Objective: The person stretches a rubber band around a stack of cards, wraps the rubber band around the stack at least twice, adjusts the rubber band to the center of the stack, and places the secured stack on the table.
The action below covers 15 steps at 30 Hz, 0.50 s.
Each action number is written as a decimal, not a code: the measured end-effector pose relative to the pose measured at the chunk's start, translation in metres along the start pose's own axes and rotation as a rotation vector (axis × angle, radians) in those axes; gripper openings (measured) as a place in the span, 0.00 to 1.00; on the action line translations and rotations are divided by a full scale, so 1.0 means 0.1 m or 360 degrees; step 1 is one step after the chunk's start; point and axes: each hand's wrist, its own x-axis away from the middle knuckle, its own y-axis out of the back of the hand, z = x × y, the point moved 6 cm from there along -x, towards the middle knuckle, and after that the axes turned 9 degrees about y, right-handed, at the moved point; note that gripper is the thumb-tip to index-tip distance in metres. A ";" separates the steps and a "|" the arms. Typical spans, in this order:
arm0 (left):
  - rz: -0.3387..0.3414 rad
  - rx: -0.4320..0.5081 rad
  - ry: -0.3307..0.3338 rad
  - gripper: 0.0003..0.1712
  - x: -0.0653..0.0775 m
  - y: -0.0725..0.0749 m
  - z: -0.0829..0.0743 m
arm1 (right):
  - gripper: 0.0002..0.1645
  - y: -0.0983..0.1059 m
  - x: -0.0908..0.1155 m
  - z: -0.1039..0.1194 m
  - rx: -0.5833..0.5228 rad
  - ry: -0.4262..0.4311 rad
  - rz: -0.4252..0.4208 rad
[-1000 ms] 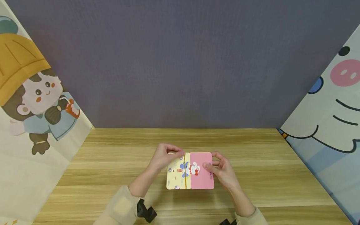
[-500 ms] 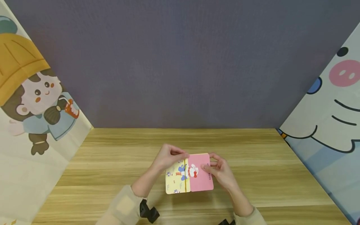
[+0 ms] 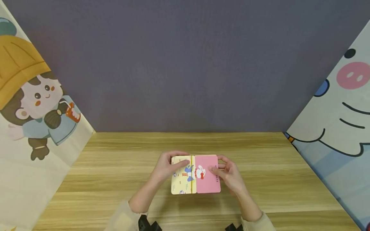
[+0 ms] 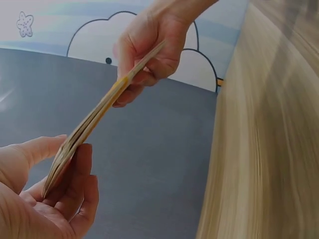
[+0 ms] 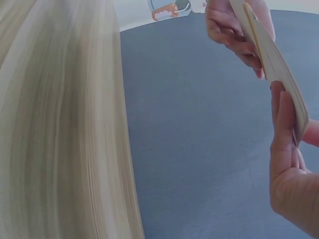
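A small notebook (image 3: 207, 184) is held up over the table, spread out with its outer covers showing: a pink side with a white rabbit on the right, a patterned pale-yellow side on the left. A thin yellow elastic band (image 3: 192, 187) runs from top to bottom beside the fold. My left hand (image 3: 165, 168) grips the yellow side, thumb across its face near the band and fingers behind. With thumb in front and fingers behind, my right hand (image 3: 230, 177) pinches the pink side. In the left wrist view, layered pages (image 4: 82, 130) show along the edge.
A wood-grain table (image 3: 115, 166) lies under the hands. Behind it rises a dark grey-blue panel (image 3: 185, 70). Cartoon-printed panels stand at the left (image 3: 17, 179) and right (image 3: 341, 166). Black wrist mounts (image 3: 148, 224) sit on both sleeves.
The left fingers pinched the top edge by the band; now they lie behind the yellow side with the thumb lower. The band sits slightly closer to the fold. The notebook tilted briefly, then levelled.
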 end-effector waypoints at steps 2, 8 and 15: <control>-0.0020 0.0044 0.0006 0.20 0.04 0.01 0.01 | 0.24 0.00 0.00 0.01 0.0005 -0.0003 -0.0028; -0.0040 0.0234 0.0080 0.29 0.16 0.03 0.09 | 0.25 0.00 -0.01 0.04 -0.0009 0.0029 -0.0082; -0.0040 0.0357 0.0123 0.37 0.29 -0.06 0.21 | 0.24 0.02 -0.03 0.06 -0.0024 0.0069 -0.0142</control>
